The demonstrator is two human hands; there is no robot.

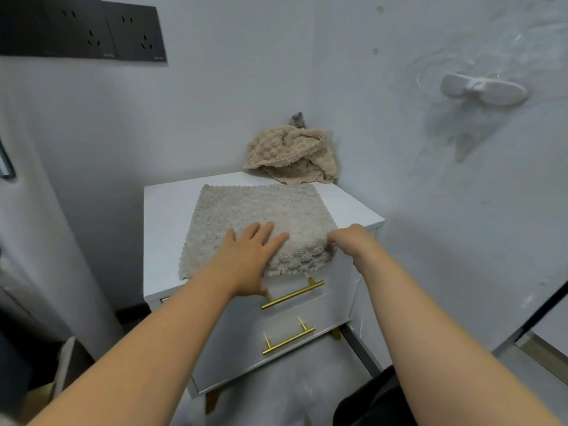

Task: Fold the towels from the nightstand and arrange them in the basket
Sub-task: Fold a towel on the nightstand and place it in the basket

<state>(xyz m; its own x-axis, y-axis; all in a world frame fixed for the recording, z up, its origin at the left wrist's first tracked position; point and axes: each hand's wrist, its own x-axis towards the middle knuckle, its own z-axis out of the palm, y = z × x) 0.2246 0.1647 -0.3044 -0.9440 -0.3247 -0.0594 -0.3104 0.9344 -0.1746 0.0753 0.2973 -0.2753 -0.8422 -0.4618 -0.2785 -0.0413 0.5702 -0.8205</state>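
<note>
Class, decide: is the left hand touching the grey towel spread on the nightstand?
Touching. The head view shows the left hand lying flat on the grey towel.

Here's the nightstand (166, 229), tucked into the room's corner. A flat towel (261, 210) lies across the middle of its top, its near edge hanging just over the front. Behind it, in the back right corner against the wall, sits a heap (292, 155), with a bit of cloth (297, 119) poking up behind that. The left hand (249, 256) lies on the flat towel's near part; the right hand (350, 241) pinches its right near edge. Below, the upper handle (293, 295) sits above the lower handle (289, 341). Sockets (83, 29) are high on the left wall, and there's a hook (484, 89) on the right wall.
</note>
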